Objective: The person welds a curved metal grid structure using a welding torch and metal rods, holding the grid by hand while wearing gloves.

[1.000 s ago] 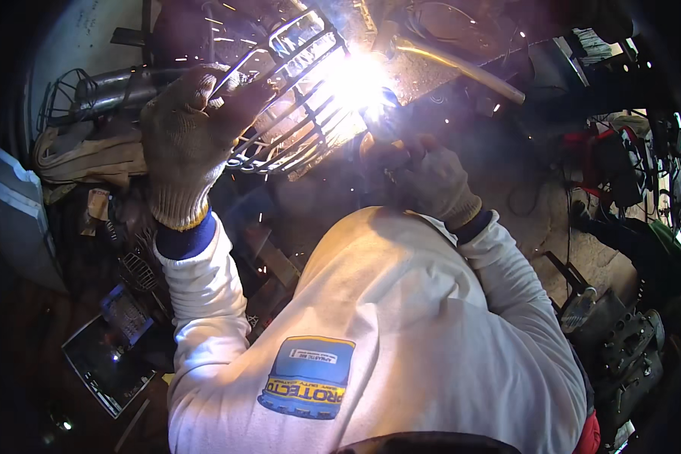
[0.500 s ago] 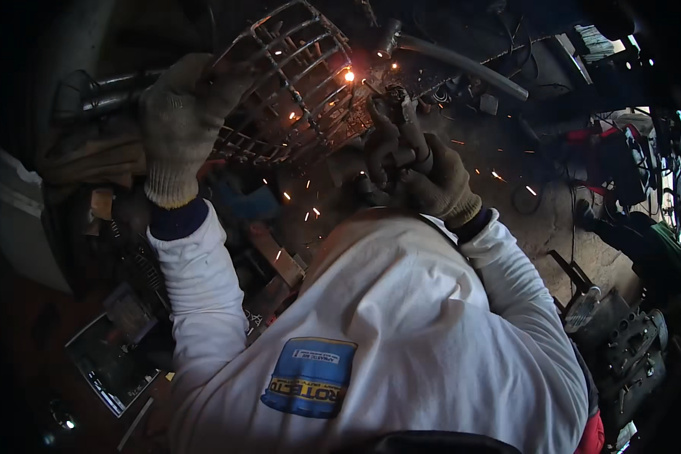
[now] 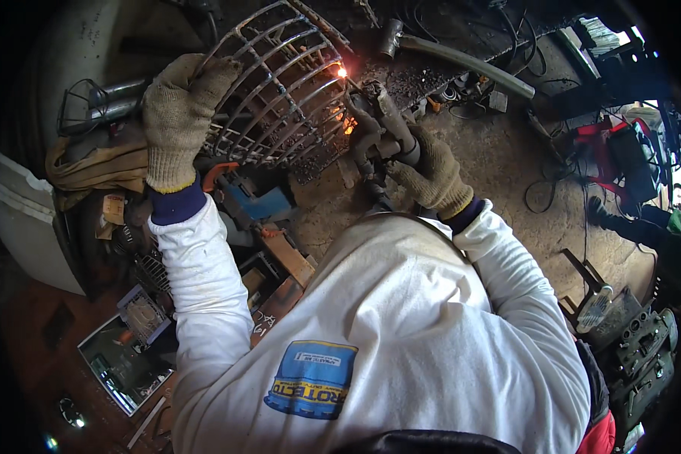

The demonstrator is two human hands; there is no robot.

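Observation:
A curved metal bar grille (image 3: pixel 281 89), built of crossing rods, stands ahead of me. My left hand (image 3: pixel 178 129), in a knitted work glove, is closed on its left edge, thumb and fingers about a rod. My right hand (image 3: pixel 436 178), gloved likewise, is wrapped round a dark welding electrode holder (image 3: pixel 395 127). The holder's tip points up and left toward the grille's right side. A bright arc spot (image 3: pixel 342 73) glows on the grille there, with orange light below it. Some of my right fingers are hidden behind the holder.
A hammer (image 3: pixel 469 64) with a pipe-like handle lies beyond my right hand. Brown cloth (image 3: pixel 102 166) and a blue metal part (image 3: pixel 261 203) sit near my left arm. Cables trail over the floor at right, near a red-framed object (image 3: pixel 605 155). Metal machine parts (image 3: pixel 643 356) stand at lower right.
The scene is brighter and the flying sparks have mostly gone. The arc spot has shifted slightly left, as have the holder and my right hand. My left hand keeps its grip.

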